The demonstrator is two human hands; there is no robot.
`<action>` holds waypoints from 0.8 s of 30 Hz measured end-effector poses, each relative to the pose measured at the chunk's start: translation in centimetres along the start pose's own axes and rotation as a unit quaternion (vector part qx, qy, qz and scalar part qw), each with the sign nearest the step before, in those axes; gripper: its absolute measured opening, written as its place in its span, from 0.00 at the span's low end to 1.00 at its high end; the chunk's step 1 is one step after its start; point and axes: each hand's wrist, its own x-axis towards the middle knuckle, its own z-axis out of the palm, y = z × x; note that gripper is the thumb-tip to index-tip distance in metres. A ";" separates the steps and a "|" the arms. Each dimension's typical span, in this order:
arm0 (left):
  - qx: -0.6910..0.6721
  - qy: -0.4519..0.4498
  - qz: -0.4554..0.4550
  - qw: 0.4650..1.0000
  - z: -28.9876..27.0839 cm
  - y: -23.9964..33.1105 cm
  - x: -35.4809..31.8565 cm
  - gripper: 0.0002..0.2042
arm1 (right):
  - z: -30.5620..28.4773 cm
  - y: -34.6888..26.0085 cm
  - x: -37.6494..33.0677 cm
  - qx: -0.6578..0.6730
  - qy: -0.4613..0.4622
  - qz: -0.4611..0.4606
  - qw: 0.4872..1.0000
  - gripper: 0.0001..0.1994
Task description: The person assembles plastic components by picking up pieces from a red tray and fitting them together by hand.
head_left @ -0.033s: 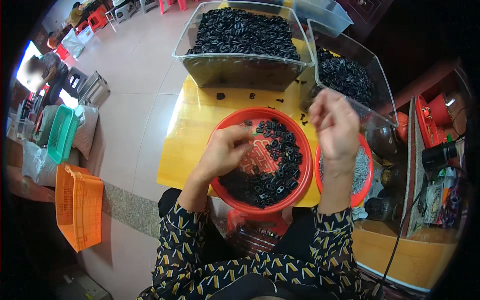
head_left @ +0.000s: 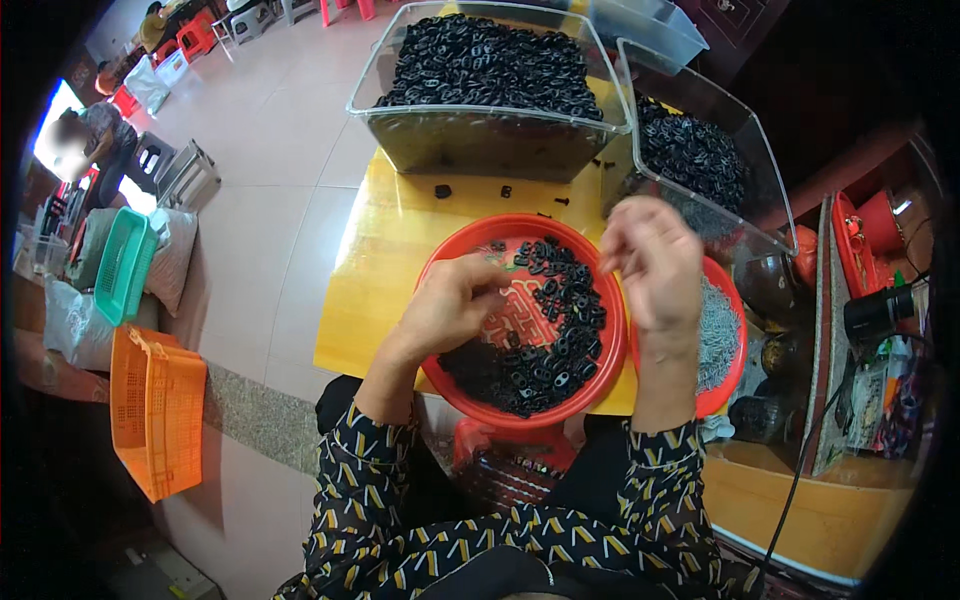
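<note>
My left hand (head_left: 447, 303) is closed, thumb and fingertips together, above the left side of a round red tray (head_left: 440, 392). What it pinches, if anything, is too small to make out. Small black oval plastic pieces (head_left: 565, 350) lie in the tray, mostly along its right and lower parts. Raised past the tray's right rim, my right hand (head_left: 655, 268) has curled fingers and looks closed; I cannot see anything between them. Below and beside it stands a smaller red basin (head_left: 742, 345) of thin silvery metal pieces (head_left: 716, 335), partly covered by my hand and wrist.
A clear bin (head_left: 480, 145) heaped with black pieces stands behind the tray on the yellow tabletop (head_left: 350, 300). Another clear bin (head_left: 770, 150) is at right. Loose black bits (head_left: 443, 191) lie between. Orange (head_left: 160, 420) and green baskets (head_left: 127, 265) stand left; a person (head_left: 100, 140) sits far left.
My right hand has shifted slightly left and down, toward the tray, uncovering more of the small basin. My left hand stays almost where it was.
</note>
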 end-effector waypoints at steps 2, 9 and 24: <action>0.044 -0.032 0.028 0.998 0.0 -0.7 0.2 0.07 | 0.0 2.7 -1.5 -0.154 -0.023 0.064 0.986 0.05; 0.123 -0.003 0.039 0.992 -0.8 -0.1 0.1 0.06 | -1.2 5.5 -2.3 -0.568 -0.093 -0.153 0.803 0.04; 0.223 -0.173 0.088 0.955 2.8 0.3 -0.5 0.05 | -0.3 6.6 -2.6 -0.647 -0.123 -0.185 0.729 0.06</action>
